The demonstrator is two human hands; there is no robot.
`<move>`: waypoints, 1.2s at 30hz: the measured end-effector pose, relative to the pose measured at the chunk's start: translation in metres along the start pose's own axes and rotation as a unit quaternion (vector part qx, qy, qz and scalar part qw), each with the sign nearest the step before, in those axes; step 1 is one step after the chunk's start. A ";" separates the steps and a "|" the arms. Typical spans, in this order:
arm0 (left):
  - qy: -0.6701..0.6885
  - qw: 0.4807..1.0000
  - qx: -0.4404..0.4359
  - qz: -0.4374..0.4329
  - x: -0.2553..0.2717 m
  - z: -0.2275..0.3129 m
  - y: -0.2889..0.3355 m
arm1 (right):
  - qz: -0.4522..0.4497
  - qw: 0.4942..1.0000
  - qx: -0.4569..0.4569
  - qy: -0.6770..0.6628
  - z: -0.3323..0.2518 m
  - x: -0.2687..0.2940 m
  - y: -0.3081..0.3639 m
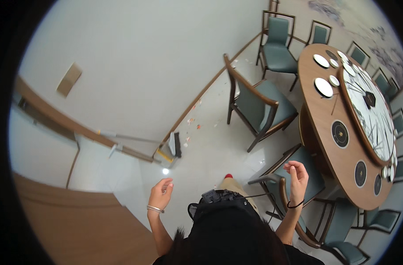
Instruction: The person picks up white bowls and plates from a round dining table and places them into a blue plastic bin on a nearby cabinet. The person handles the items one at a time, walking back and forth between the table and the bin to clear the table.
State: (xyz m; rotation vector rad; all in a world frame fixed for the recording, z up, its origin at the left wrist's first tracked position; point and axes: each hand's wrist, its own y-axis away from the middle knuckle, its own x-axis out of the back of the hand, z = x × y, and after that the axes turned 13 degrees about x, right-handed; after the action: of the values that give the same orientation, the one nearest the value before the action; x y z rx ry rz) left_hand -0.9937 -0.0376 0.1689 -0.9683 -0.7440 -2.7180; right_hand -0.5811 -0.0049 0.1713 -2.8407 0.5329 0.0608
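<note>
My left hand point(161, 194) is raised above the floor with its fingers loosely bent and the thumb apart, holding nothing. A beaded bracelet circles that wrist. Over the seat of a green chair point(308, 170), my right hand point(297, 179) hovers with fingers half curled and nothing visible in it; a dark band is on its wrist. Nearest my left hand, a broom point(177, 145) with dark bristles and a dustpan point(165, 155) with a yellow edge stand by the wall corner. Scraps of orange and white litter point(191, 120) lie on the floor along the wall.
A round wooden table point(316, 132) with plates, bowls and dark round mats stands at the right, ringed by green chairs. One chair point(259, 104) sits pulled out between table and wall. A brown wooden surface point(78, 216) fills the lower left.
</note>
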 end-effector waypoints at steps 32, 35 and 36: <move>-0.074 0.801 -0.294 -0.516 -0.299 0.398 -0.249 | 0.561 0.790 -0.013 0.247 0.011 0.048 -0.077; -0.090 0.799 -0.307 -0.508 -0.323 0.412 -0.266 | 0.567 0.783 -0.009 0.257 0.010 0.049 -0.091; -0.093 0.801 -0.311 -0.503 -0.330 0.415 -0.271 | 0.570 0.780 -0.009 0.259 0.011 0.050 -0.094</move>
State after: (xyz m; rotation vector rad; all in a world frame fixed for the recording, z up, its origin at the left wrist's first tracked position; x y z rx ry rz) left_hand -0.5934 0.4012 0.1290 -1.2026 -0.4313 -4.0291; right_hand -0.5002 0.0649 0.1787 -2.0445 2.2523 -0.5049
